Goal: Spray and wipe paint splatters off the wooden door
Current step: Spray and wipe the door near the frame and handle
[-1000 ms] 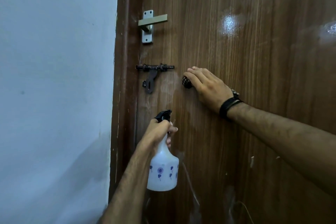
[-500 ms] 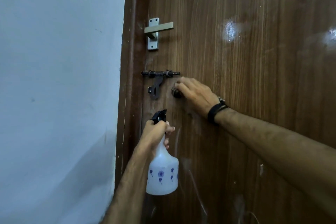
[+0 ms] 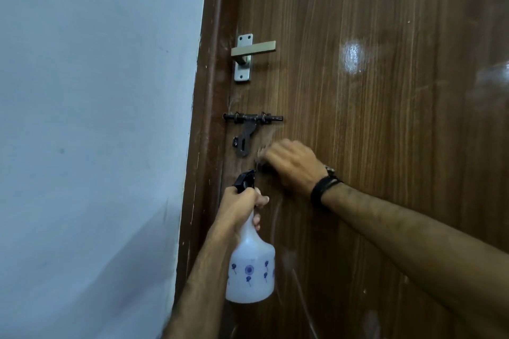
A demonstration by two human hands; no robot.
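The brown wooden door [image 3: 385,132] fills the right side, with pale smears and small white specks low on it. My left hand [image 3: 239,205] grips the neck of a white spray bottle [image 3: 250,270] with blue flower prints and a black nozzle, held upright close to the door. My right hand [image 3: 293,165] is curled around a small dark scrubbing pad [image 3: 264,167], mostly hidden under the fingers, and presses it on the door just below and right of the black latch [image 3: 249,129]. A black band sits on that wrist.
A metal lever handle [image 3: 248,55] is mounted above the latch near the door's left edge. The dark door frame [image 3: 206,146] meets a pale blue-white wall [image 3: 96,132] on the left. Wet streaks run down the lower door.
My right hand with the pad has slid left and down along the door toward the latch. The bottle in my left hand has stayed about where it was. The camera has tilted up.
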